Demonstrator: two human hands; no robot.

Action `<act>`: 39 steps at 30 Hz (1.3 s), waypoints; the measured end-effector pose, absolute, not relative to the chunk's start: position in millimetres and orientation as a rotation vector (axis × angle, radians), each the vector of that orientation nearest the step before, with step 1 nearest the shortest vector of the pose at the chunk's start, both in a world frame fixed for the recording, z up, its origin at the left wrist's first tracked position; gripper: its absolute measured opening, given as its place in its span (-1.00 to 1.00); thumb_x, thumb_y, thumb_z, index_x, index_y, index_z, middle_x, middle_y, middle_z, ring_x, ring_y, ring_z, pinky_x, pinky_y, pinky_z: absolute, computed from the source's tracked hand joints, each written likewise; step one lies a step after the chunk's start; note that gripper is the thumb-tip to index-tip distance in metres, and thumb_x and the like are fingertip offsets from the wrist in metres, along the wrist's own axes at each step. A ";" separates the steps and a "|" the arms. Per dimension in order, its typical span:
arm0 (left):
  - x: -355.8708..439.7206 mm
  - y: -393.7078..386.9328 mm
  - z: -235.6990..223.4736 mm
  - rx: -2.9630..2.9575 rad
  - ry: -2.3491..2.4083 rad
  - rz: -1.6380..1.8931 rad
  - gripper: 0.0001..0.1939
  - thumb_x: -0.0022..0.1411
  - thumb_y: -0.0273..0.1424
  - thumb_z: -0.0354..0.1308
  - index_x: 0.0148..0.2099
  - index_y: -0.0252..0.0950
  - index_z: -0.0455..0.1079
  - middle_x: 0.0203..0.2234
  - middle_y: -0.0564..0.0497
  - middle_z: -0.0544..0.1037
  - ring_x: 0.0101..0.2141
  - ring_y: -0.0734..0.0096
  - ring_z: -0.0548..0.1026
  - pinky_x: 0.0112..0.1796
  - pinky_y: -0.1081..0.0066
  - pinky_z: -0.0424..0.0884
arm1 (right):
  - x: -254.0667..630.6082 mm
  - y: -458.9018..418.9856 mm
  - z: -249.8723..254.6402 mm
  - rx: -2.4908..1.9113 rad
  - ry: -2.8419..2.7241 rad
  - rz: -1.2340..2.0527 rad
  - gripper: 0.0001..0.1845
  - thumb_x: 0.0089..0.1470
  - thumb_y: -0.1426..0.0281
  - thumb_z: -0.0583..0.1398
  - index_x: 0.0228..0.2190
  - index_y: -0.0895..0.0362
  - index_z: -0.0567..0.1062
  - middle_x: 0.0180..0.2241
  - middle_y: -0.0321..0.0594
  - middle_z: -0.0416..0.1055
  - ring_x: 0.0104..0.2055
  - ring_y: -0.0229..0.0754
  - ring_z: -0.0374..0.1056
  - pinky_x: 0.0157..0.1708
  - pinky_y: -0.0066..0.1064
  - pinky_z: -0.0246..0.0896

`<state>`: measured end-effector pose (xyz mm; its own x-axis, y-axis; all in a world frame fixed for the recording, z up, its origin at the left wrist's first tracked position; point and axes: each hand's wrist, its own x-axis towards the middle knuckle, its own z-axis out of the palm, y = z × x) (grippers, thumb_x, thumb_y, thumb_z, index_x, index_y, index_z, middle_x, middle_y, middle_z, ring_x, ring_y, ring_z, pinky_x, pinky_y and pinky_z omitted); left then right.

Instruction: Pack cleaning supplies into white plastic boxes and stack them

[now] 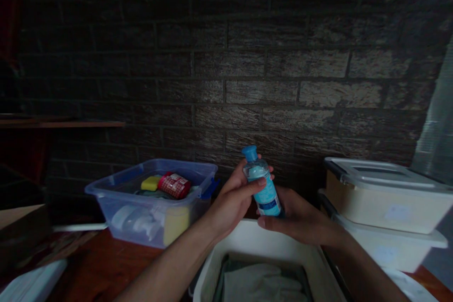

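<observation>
White tub (pixel 265 233): sits open below both hands, with grey cloth (pixel 265 283) inside.
Blue bottle (pixel 266 194): held in the air above the far rim of the white tub, capped, tilted with the cap toward the left.
Left hand (pixel 235 200): reaches in from the left side of the tub, forearm slanting up and inward, higher than the right.
Left fingers (pixel 253 188): wrapped around the bottle's upper body, thumb across the front, some tips visible past the far edge.
Right hand (pixel 292 214): reaches in from the right side of the tub, forearm slanting up and inward.
Right fingers (pixel 274 223): clasped about the bottle's lower end, thumb by the base, partly hidden behind.
Blue bin (pixel 132 222): stands left of the tub on the worktop (pixel 106 264), carrying a red container (pixel 174 185) and yellow block (pixel 150 183).
Lidded boxes (pixel 385 203): stacked right of the tub.
Brick wall (pixel 244 63): rises behind the tub.
</observation>
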<state>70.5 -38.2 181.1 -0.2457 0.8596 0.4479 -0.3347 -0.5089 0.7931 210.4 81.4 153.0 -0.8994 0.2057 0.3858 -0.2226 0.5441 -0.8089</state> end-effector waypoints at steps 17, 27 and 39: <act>65.6 -39.2 176.3 1.761 1.037 1.831 -0.44 -0.04 -0.50 0.54 -0.02 -0.23 0.39 -0.22 0.07 0.55 -0.16 0.39 0.50 -0.11 0.43 0.42 | 212.3 76.2 154.7 0.071 -2.291 1.317 -0.54 0.11 0.34 0.39 0.03 0.12 0.49 -0.04 -0.18 0.53 0.00 -0.06 0.43 -0.01 -0.28 0.37; 73.5 -56.6 181.2 2.245 1.213 1.524 -0.39 0.08 -0.44 0.48 0.17 -0.11 0.42 0.05 0.04 0.57 0.05 0.28 0.52 0.09 0.33 0.38 | 221.5 68.3 175.3 0.111 -2.295 0.972 -0.68 -0.01 0.34 0.38 -0.17 0.17 0.60 -0.25 -0.18 0.56 -0.22 -0.08 0.43 -0.16 -0.28 0.43; 75.3 -57.6 184.1 2.433 1.095 1.473 -0.44 0.09 -0.51 0.43 0.14 -0.13 0.46 0.03 0.01 0.58 0.05 0.29 0.53 0.10 0.33 0.39 | 220.7 75.0 177.4 0.252 -2.361 0.815 -0.61 -0.08 0.60 0.28 -0.15 0.13 0.57 -0.11 -0.19 0.55 -0.07 -0.09 0.46 0.01 -0.28 0.37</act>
